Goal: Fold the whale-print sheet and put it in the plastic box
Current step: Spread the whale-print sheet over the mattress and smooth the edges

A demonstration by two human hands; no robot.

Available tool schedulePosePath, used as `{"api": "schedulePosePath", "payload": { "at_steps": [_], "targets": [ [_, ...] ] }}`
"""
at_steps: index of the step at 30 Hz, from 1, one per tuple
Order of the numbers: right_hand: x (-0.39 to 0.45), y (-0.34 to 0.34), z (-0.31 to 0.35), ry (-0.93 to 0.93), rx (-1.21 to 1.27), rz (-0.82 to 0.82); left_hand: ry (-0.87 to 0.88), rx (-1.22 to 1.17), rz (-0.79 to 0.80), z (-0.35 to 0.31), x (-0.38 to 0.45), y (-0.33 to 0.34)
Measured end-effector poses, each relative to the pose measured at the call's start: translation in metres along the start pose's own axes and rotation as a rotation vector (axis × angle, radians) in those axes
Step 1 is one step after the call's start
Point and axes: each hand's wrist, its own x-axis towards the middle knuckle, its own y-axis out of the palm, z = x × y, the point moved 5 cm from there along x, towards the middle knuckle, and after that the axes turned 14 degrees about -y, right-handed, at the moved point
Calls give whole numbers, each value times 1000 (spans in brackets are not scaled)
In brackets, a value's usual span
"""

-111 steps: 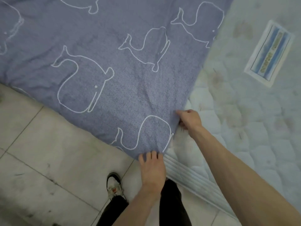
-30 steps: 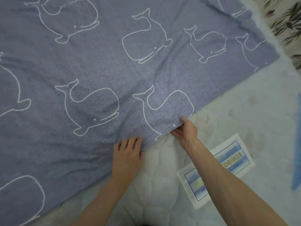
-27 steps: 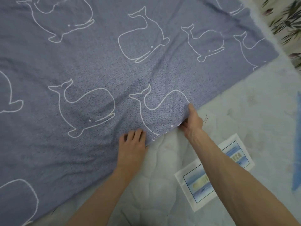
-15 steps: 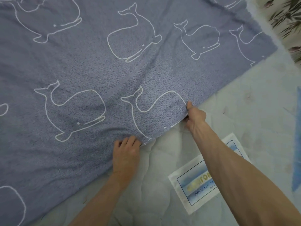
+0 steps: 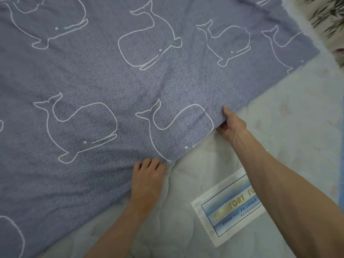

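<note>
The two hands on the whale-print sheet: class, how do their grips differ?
The left hand curls its fingers over the whale-print sheet edge from above; the right hand pinches it, thumb on top, fingers beneath. The right hand holds farther along the edge. Both grip the same edge.

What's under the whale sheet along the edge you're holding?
Pale quilted mattress shows bare beside the whale sheet; both hands, left hand and right hand, grip its edge. Anything further beneath is covered.

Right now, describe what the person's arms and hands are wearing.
Nothing shows on them: the left hand and right hand wear no gloves, rings or watch. Both forearms are uncovered up to the frame edge, with no sleeve in view.
</note>
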Motion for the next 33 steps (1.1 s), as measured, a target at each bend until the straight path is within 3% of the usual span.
{"api": "schedulePosePath", "payload": {
  "at_steps": [5,11,17,22,33],
  "targets": [
    [9,-13,-1,-26,-12,-47,-24,-46,-13,-3,0,-4],
    [19,-20,-1,2,-53,37,-105,-29,84,-33,16,-5],
    [47,-15,32,-18,39,-36,61,83,131,-89,75,7],
    [77,-24,45,-107,-1,-156,128,77,104,-96,77,19],
    [90,-42,31,-89,31,-1,8,-49,46,-100,61,21]
  ]
}}
